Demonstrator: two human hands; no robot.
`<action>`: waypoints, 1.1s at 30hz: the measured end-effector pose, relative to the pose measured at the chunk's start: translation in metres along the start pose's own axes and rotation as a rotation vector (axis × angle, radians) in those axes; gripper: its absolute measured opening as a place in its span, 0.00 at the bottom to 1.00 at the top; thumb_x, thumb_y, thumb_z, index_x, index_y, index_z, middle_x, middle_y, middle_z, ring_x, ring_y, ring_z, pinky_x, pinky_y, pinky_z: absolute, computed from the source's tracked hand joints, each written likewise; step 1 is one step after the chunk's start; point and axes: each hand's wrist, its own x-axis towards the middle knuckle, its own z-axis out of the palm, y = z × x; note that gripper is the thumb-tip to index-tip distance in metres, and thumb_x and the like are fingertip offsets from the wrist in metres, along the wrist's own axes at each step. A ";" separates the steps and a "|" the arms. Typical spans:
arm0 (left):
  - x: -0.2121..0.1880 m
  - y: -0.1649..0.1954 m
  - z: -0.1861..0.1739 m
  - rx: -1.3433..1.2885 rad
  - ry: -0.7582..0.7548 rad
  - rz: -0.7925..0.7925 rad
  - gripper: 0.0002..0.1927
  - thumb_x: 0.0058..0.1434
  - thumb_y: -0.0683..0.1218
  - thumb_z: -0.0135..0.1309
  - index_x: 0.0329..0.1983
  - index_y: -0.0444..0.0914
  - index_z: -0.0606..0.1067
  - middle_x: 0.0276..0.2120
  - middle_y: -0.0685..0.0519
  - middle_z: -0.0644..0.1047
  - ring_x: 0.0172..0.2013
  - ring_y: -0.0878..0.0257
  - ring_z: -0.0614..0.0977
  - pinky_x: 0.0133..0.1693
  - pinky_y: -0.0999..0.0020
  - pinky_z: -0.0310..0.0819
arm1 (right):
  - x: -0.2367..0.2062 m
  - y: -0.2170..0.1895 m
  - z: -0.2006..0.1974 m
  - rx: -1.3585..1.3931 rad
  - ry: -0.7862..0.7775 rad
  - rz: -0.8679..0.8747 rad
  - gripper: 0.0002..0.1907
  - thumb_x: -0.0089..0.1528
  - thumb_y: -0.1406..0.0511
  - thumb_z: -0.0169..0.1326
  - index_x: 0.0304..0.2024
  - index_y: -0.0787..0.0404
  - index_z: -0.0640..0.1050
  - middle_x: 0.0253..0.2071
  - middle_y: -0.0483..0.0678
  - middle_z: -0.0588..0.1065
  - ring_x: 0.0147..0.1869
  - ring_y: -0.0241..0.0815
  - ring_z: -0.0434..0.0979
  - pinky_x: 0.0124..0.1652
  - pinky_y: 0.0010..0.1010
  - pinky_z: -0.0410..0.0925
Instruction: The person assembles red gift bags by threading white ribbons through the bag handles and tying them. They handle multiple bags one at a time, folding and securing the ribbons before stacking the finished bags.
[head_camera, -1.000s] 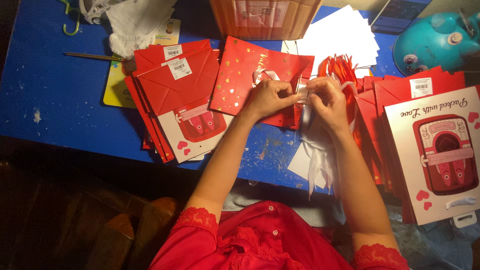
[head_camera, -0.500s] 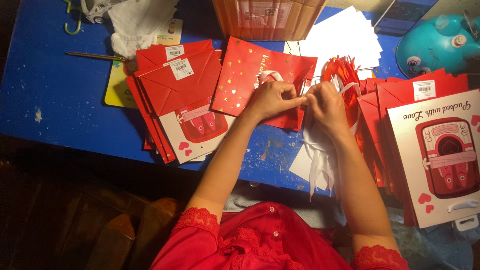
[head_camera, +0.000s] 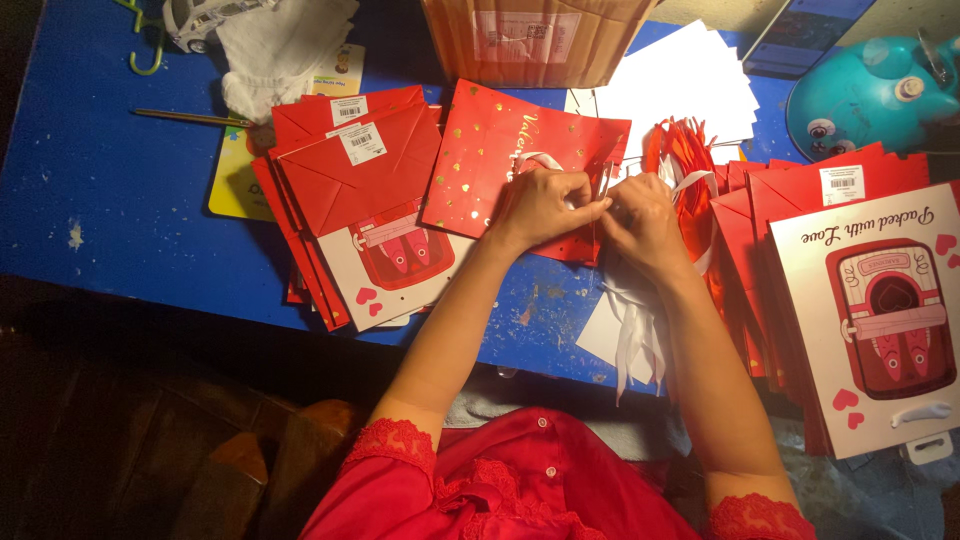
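At centre of blue table (head_camera: 120, 200), both hands meet over flat red paper gift bag w/ gold hearts (head_camera: 490, 165). Left hand (head_camera: 545, 205) and right hand (head_camera: 640, 220) pinch its white ribbon handle (head_camera: 540, 160) at bag's right edge, fingertips touching; bag's long axis runs left-right, mostly left of fingers.

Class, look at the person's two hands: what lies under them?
Under the left hand and right hand lies a red gold-speckled gift bag, with white ribbon showing. The bag's middle is covered.

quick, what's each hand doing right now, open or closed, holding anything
Left hand: closed, pinching a white ribbon handle on the flat red gold-dotted paper gift bag.
Right hand: closed at the same bag's edge; what it grips cannot be told.
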 end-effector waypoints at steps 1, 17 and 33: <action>0.001 0.001 -0.001 0.026 0.026 0.016 0.19 0.55 0.57 0.65 0.20 0.41 0.75 0.19 0.54 0.78 0.23 0.58 0.81 0.33 0.61 0.76 | 0.000 0.002 0.001 0.000 -0.008 0.011 0.08 0.59 0.68 0.61 0.39 0.63 0.76 0.35 0.50 0.73 0.47 0.52 0.70 0.51 0.44 0.64; -0.001 -0.003 -0.014 -0.103 -0.243 -0.149 0.08 0.54 0.50 0.65 0.32 0.42 0.82 0.32 0.53 0.85 0.36 0.60 0.87 0.43 0.62 0.76 | 0.002 -0.008 -0.002 -0.065 0.106 0.159 0.12 0.58 0.77 0.54 0.44 0.69 0.71 0.48 0.57 0.70 0.53 0.57 0.73 0.51 0.42 0.68; 0.004 -0.008 -0.019 -0.163 -0.285 -0.175 0.09 0.55 0.51 0.64 0.33 0.41 0.81 0.33 0.52 0.85 0.37 0.59 0.87 0.41 0.64 0.79 | 0.002 -0.009 -0.003 -0.046 0.015 0.028 0.12 0.58 0.70 0.63 0.44 0.63 0.79 0.37 0.50 0.70 0.48 0.53 0.70 0.50 0.43 0.65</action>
